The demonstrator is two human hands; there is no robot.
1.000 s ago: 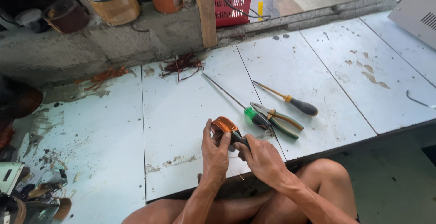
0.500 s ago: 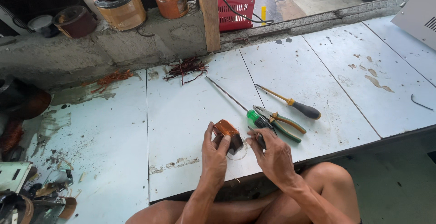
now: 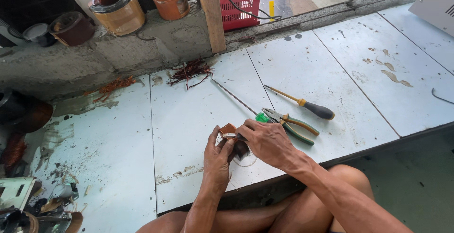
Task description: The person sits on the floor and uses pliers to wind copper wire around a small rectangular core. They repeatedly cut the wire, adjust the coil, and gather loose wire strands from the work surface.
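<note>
My left hand [image 3: 216, 159] grips a small orange-wrapped coil part [image 3: 229, 132] just above the near edge of the white tiled bench [image 3: 179, 115]. My right hand [image 3: 267, 141] comes in from the right and pinches a thin metal piece against the top of that part. Most of the part is hidden behind my fingers. Just right of my hands lie green-handled pliers [image 3: 289, 124], a long screwdriver with a green handle [image 3: 239, 103], and a screwdriver with a black and yellow handle [image 3: 302, 104].
Scraps of reddish copper wire [image 3: 190, 70] lie at the back of the bench. Wound coils [image 3: 116, 7] and a red plastic crate [image 3: 241, 6] sit beyond the concrete ledge. A wooden post [image 3: 212, 13] stands upright. Clutter and debris fill the lower left corner [image 3: 33, 204].
My right hand has moved left onto the coil part, covering more of it. My view has shifted slightly to the left.
</note>
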